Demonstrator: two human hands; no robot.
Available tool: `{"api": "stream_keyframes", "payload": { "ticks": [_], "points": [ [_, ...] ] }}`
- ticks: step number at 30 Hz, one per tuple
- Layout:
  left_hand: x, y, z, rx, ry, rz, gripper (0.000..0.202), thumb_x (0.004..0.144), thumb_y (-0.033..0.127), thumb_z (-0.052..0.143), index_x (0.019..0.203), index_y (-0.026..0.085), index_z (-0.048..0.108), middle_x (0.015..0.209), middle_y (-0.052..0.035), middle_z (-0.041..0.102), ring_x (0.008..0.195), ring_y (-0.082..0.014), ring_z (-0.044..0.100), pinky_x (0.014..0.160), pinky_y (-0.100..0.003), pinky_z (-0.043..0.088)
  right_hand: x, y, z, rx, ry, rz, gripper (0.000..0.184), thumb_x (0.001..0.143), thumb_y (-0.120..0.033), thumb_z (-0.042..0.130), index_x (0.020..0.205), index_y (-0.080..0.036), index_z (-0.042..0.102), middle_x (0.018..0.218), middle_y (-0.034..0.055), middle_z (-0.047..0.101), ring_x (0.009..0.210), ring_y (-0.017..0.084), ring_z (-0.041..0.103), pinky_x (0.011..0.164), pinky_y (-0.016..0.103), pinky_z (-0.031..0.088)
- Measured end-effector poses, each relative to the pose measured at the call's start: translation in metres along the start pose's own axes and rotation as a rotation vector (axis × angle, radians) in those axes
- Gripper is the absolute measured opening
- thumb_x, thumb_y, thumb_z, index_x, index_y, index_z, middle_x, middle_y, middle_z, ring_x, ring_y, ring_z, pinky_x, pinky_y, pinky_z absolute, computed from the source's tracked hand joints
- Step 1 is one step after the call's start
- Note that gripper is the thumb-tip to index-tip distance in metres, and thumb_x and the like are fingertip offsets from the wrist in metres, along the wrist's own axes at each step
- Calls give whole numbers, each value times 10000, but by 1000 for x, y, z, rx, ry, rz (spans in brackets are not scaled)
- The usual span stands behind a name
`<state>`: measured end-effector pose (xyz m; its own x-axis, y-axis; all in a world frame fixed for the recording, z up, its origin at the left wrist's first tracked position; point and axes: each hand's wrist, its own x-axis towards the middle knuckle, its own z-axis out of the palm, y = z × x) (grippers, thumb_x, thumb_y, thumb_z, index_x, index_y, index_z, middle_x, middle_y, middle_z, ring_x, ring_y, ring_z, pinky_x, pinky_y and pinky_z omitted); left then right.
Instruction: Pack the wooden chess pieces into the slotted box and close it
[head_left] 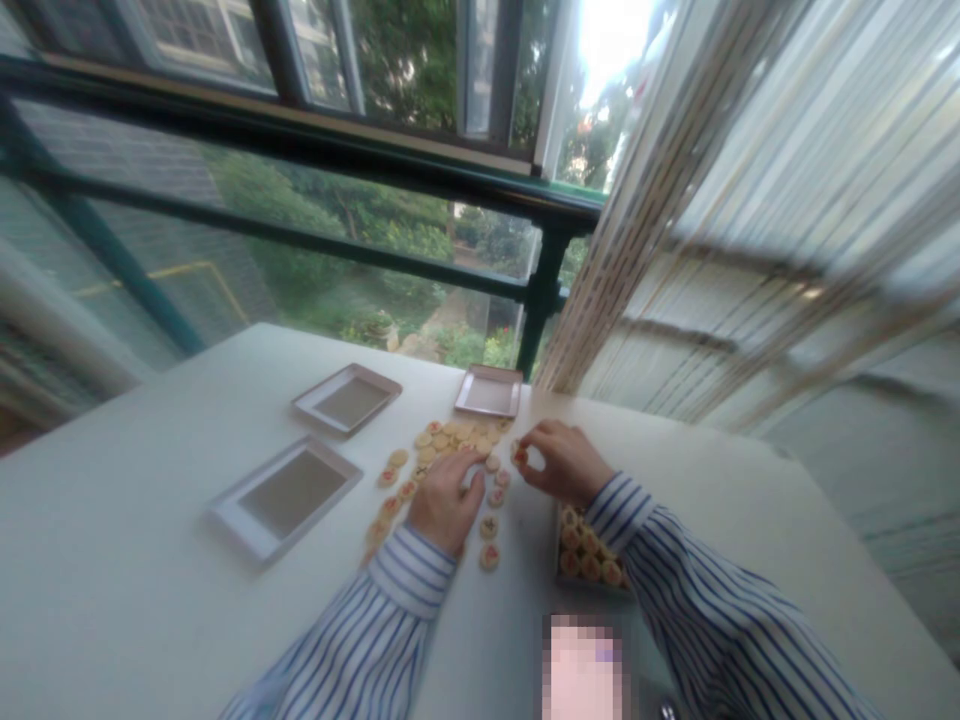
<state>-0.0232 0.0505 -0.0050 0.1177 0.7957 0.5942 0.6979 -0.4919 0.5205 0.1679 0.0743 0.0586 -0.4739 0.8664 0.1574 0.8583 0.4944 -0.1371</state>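
My right hand (566,462) pinches a round wooden chess piece (519,453) with a red mark between thumb and fingertips, just above the table. My left hand (448,497) rests over the near side of a pile of pale wooden discs (469,436), thumb apart from the fingers; nothing shows in its grasp. Between my hands runs a loose line of discs, among them a dark-marked piece (489,526) and a red-marked piece (490,556). Beneath my right wrist stands a box (557,560) holding several pieces in rows, partly hidden by my sleeve.
On the white table (135,500) lie a shallow tray (352,398) at the back left, another tray (289,495) nearer on the left, and a small tray (488,390) behind the pile. A string curtain (645,200) hangs to the right. A green railing (337,180) borders the far side.
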Motion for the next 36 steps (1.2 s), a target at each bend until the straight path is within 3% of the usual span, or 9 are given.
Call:
{"api": "stream_keyframes", "payload": {
  "ticks": [10,19,30,36],
  "points": [
    [-6,20,-5,-68,-87,-57,244,800,272,500,978,159,624,1000,-82,669,979,-212,599,878,-375,471,-24,1,-12,22,39,7,223,804,-364,539,956,-218,612,965,66,604,935,190,535,799,326,362],
    [-18,36,5,-113,-166,-59,252,810,245,480,993,152,626,1011,-91,672,979,-204,606,881,-377,477,-48,7,-21,24,60,44,222,794,-346,553,972,-225,610,1006,58,607,953,198,533,801,333,358],
    [-22,49,9,-108,-173,-35,244,799,270,497,978,163,626,1001,-90,675,980,-212,610,875,-384,486,-71,11,-25,24,93,88,212,819,-348,531,966,-216,609,982,63,610,943,190,532,786,321,356],
    [-19,64,12,-199,-216,-92,251,799,285,499,976,161,626,979,-82,680,929,-215,627,844,-381,501,-85,13,-27,39,129,124,203,819,-345,542,963,-218,608,963,56,612,931,179,535,798,312,363]
  ]
}}
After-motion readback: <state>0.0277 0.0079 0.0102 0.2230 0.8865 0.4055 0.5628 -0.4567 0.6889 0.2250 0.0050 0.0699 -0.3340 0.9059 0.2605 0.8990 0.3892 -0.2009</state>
